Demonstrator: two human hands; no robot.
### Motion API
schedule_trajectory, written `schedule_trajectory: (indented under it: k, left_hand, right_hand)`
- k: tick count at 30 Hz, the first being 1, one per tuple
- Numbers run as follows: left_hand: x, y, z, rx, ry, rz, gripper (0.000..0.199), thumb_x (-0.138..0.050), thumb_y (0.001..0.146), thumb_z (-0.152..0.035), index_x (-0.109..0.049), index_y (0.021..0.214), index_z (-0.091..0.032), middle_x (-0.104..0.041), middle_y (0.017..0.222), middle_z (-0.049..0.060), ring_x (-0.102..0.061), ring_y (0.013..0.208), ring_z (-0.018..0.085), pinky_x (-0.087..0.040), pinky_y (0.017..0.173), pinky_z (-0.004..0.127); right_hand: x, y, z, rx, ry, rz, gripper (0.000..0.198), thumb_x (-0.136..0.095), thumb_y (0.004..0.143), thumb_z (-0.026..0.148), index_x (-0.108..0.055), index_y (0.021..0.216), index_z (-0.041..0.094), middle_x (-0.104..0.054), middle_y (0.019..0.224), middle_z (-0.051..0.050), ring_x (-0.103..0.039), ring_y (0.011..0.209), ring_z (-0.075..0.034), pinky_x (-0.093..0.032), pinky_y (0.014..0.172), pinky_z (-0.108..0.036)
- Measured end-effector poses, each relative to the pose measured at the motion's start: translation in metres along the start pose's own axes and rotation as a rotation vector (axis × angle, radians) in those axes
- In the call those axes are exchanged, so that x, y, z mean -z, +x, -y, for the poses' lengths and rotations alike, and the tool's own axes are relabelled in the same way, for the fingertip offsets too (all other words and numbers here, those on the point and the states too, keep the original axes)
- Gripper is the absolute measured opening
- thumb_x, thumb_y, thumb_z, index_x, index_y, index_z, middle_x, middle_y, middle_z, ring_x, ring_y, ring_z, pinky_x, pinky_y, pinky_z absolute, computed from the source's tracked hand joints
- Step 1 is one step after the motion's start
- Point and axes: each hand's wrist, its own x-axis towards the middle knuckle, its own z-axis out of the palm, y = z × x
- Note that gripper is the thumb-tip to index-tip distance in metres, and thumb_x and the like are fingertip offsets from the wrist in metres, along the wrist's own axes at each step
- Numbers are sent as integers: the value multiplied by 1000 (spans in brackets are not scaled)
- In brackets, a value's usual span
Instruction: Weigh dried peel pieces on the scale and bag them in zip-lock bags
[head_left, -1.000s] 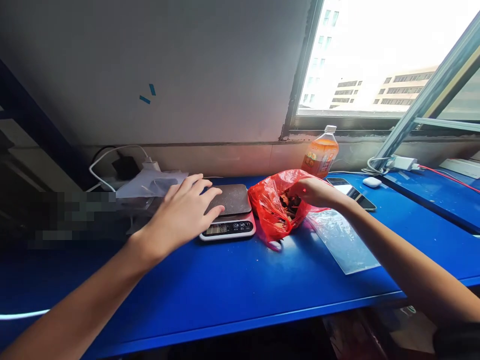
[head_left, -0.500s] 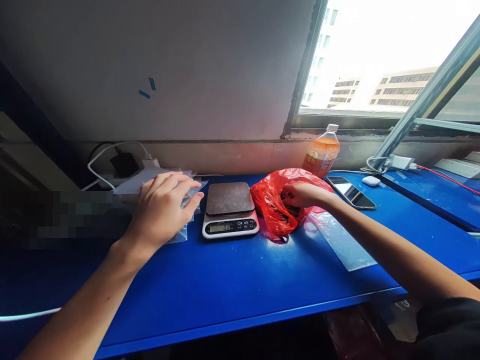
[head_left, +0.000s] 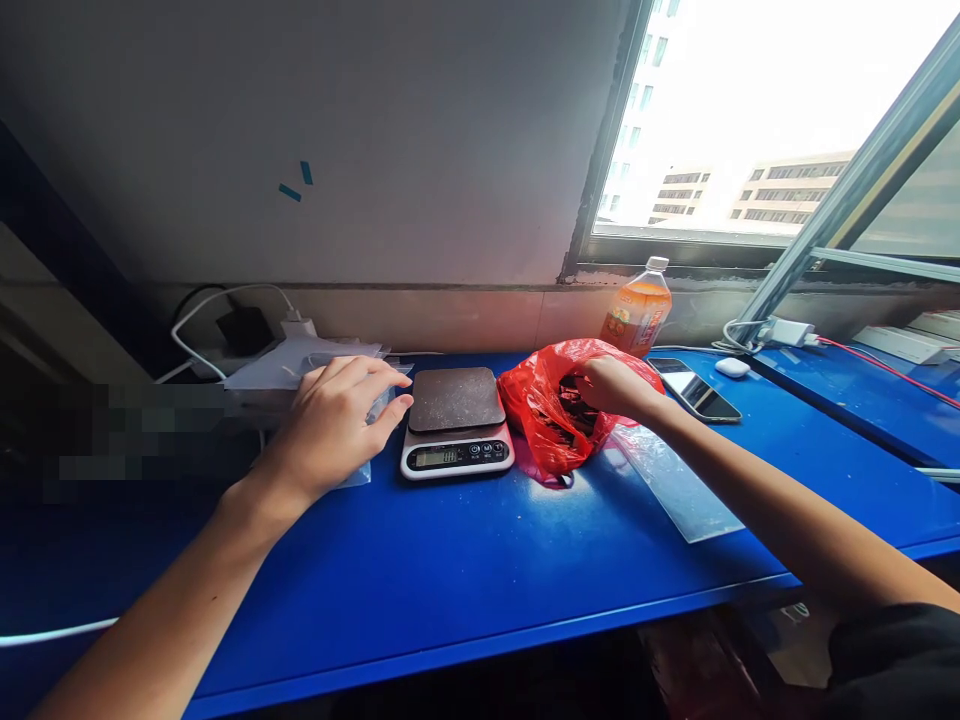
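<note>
A red plastic bag [head_left: 536,400] stands on the blue table with its mouth gaping, and dark pieces too unclear to name show inside. My right hand [head_left: 611,385] reaches into that mouth; its fingers are hidden there. Left of the bag sits a digital scale [head_left: 457,455] with a bare brown weighing plate [head_left: 457,398] and a lit display. Just left of the scale hovers my left hand [head_left: 345,415], fingers apart and holding nothing. Clear plastic bags [head_left: 358,473] lie partly under and behind it.
Behind the red bag stands an orange drink bottle [head_left: 637,305]. A phone [head_left: 697,390], a white earbud case [head_left: 732,367] and a clear flat sheet [head_left: 686,495] lie to the right. Chargers with cables [head_left: 298,325] are at the back left. A metal frame [head_left: 810,230] rises by the window.
My right hand has shifted slightly within the bag's mouth, and more dark contents show. My left hand has moved a little toward the scale. The whole view has shifted slightly.
</note>
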Motion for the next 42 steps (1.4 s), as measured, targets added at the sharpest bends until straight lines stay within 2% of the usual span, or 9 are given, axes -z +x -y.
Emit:
schedule_trajectory:
  k: [4, 9, 15, 22, 27, 33, 36, 39, 42]
  left_hand:
    - [0, 0, -3, 13, -19, 47, 28, -44, 89, -39, -67, 98, -24, -66, 112, 6, -58, 110, 28, -43, 92, 42]
    - [0, 0, -4, 11, -27, 72, 30, -44, 89, -40, -67, 100, -24, -66, 113, 6, -58, 110, 29, -43, 91, 44]
    - [-2, -1, -3, -1, -23, 80, 29, -45, 89, -38, -67, 101, -23, -66, 114, 6, -57, 110, 28, -42, 91, 43]
    - [0, -2, -3, -18, -53, 70, 29, -46, 89, -38, -67, 101, -22, -67, 112, 6, -57, 109, 28, -43, 91, 43]
    - [-2, -2, -3, -45, -59, 62, 27, -47, 90, -36, -67, 102, -21, -67, 110, 6, -58, 108, 27, -43, 91, 42]
    - [-5, -2, -1, -77, -66, 59, 26, -49, 90, -34, -67, 102, -20, -67, 108, 6, -58, 106, 26, -44, 91, 42]
    - [-4, -1, -1, -90, -86, 51, 26, -49, 90, -34, -67, 102, -18, -67, 107, 7, -59, 105, 27, -45, 90, 42]
    - [-2, -2, -7, -107, -133, 35, 26, -48, 91, -33, -67, 99, -17, -67, 103, 8, -59, 103, 27, -45, 91, 43]
    - [-2, -6, -29, -129, -264, 33, 25, -50, 91, -33, -66, 101, -17, -67, 102, 8, -59, 103, 25, -45, 93, 42]
  right_hand:
    - [-1, -3, 5, 114, -14, 50, 27, -46, 85, 14, -67, 102, 15, -70, 99, -11, -62, 88, -18, -41, 74, -26]
    - [5, -3, 9, 218, -34, 106, 20, -50, 85, 21, -67, 95, 15, -69, 91, -9, -59, 75, -15, -37, 65, -26]
    - [-1, 6, 11, 181, -62, 94, 22, -47, 87, 22, -68, 91, 15, -69, 88, -9, -58, 69, -14, -35, 60, -25]
    - [-10, 9, 6, 119, -37, 41, 23, -48, 82, 9, -69, 90, 15, -71, 92, -10, -63, 76, -16, -40, 64, -24]
    - [-14, 7, 1, 58, 47, -64, 30, -48, 79, 4, -70, 96, 16, -73, 98, -9, -66, 88, -18, -46, 75, -24]
    - [-22, 4, -10, 24, 201, -244, 35, -47, 74, 0, -72, 90, 17, -74, 100, -7, -67, 91, -19, -50, 81, -26]
    - [-22, -4, -13, 27, 286, -346, 34, -46, 76, 1, -71, 91, 18, -73, 100, -6, -68, 91, -18, -52, 81, -29]
    - [-16, -19, -6, 35, 359, -433, 29, -46, 81, 6, -70, 92, 17, -74, 95, -7, -68, 88, -17, -54, 79, -30]
    - [-2, -38, 19, 119, 561, -515, 23, -47, 85, 11, -67, 96, 17, -73, 92, -7, -69, 83, -17, -56, 72, -29]
